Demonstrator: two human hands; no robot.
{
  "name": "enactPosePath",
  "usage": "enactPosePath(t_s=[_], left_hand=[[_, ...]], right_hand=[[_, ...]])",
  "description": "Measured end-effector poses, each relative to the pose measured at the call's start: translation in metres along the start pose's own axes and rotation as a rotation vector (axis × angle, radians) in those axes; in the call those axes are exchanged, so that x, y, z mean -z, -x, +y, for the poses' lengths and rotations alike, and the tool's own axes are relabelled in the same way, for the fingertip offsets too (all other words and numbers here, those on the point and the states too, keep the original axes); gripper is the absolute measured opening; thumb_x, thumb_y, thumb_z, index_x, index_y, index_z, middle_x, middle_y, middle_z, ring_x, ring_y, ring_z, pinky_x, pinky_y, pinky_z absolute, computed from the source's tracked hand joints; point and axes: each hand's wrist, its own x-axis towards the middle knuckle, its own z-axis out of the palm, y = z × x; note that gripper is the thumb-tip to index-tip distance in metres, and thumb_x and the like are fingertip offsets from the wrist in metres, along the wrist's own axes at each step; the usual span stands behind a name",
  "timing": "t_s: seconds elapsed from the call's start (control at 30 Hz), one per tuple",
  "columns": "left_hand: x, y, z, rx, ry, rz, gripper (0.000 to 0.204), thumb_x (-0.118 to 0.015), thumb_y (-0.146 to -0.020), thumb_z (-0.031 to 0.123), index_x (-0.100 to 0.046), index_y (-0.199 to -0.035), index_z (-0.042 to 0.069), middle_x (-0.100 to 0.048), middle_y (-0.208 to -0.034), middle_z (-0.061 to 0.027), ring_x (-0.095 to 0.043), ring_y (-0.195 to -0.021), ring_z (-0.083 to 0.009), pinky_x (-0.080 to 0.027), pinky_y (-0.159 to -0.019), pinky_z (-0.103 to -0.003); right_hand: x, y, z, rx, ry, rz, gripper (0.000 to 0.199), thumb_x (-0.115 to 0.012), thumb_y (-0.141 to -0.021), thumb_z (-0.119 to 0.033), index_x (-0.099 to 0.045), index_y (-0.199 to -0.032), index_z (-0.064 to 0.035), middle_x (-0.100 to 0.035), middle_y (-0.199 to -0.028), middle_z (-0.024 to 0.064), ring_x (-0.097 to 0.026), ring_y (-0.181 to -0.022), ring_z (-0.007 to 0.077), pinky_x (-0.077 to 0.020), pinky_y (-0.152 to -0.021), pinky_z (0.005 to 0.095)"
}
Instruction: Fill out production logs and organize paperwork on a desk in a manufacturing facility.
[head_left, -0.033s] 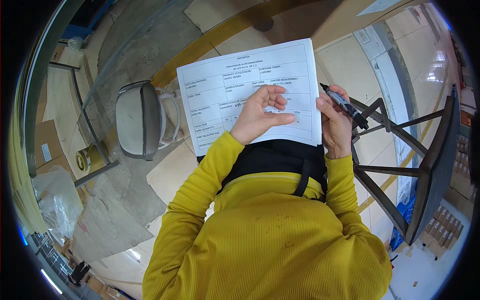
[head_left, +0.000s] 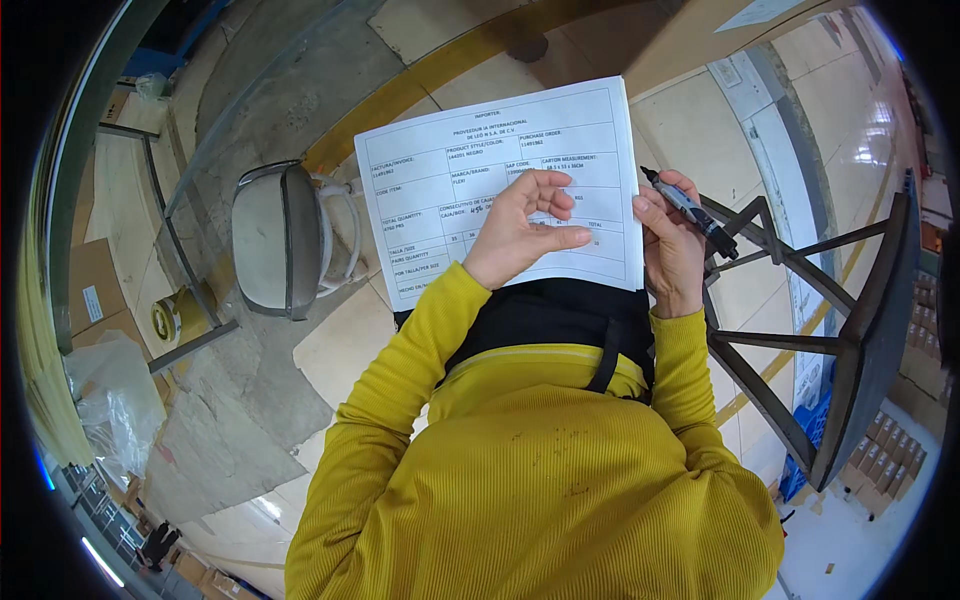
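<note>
A stack of printed white sheets [head_left: 420, 180] rests over my lap, its top page bearing a ruled form with a short handwritten entry. Over the lower middle of that page is my left hand [head_left: 525, 228], fingers curled and thumb held apart from them, with nothing between. It covers part of the form; whether it touches the paper I cannot tell. At the right edge of the stack, my right hand [head_left: 672, 255] grips a black marker [head_left: 697, 214] that slants down to the right. The right thumb lies by the paper's edge.
To the left stands a grey padded chair [head_left: 272, 240]. Beyond it are a metal frame [head_left: 180, 230], a roll of yellow tape [head_left: 165, 320], a cardboard box [head_left: 95, 285] and a clear plastic bag [head_left: 115, 400]. A dark metal-legged stand [head_left: 860, 350] is close on my right. Large cardboard [head_left: 690, 45] lies ahead.
</note>
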Motion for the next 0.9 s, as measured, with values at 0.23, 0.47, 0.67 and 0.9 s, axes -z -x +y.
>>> enactPosePath(t_s=[0.23, 0.47, 0.67, 0.9], left_hand=[[-0.019, -0.002, 0.012, -0.065, -0.16, 0.09, 0.098, -0.087, -0.051, 0.034, -0.03, -0.125, 0.005, -0.041, -0.098, -0.0089, -0.042, -0.087, -0.0164, -0.045, -0.075, -0.028], [-0.026, -0.003, 0.013, -0.1, -0.295, 0.14, 0.105, -0.086, -0.049, 0.04, -0.027, -0.127, 0.005, -0.041, -0.097, -0.0112, -0.042, -0.085, -0.0184, -0.042, -0.079, -0.031], [-0.022, -0.005, 0.009, -0.115, -0.314, 0.128, 0.104, -0.086, -0.051, 0.035, -0.025, -0.13, 0.005, -0.041, -0.095, -0.0085, -0.042, -0.082, -0.0171, -0.044, -0.073, -0.029], [-0.013, -0.003, 0.011, -0.066, -0.212, 0.037, 0.093, -0.082, -0.058, 0.02, -0.026, -0.132, 0.007, -0.043, -0.098, -0.0062, -0.043, -0.087, -0.014, -0.045, -0.069, -0.025]], right_hand=[[-0.018, 0.01, -0.002, 0.091, 0.153, -0.071, 0.048, -0.066, -0.071, 0.011, -0.045, -0.111, -0.0054, -0.062, -0.088, 0.0107, -0.06, -0.081, 0.0151, -0.0486, -0.075, 0.0261], [-0.025, 0.014, -0.004, 0.15, 0.24, -0.09, 0.048, -0.068, -0.069, 0.01, -0.046, -0.109, -0.0054, -0.062, -0.088, 0.0098, -0.059, -0.081, 0.0142, -0.0461, -0.075, 0.0263], [-0.023, 0.015, -0.003, 0.133, 0.21, -0.077, 0.048, -0.068, -0.069, 0.009, -0.046, -0.109, -0.0052, -0.061, -0.088, 0.0095, -0.059, -0.081, 0.0137, -0.0465, -0.076, 0.026], [-0.02, 0.014, -0.002, 0.109, 0.161, -0.057, 0.046, -0.068, -0.07, 0.009, -0.047, -0.109, -0.0049, -0.061, -0.089, 0.0094, -0.059, -0.083, 0.0138, -0.0472, -0.078, 0.0255]])
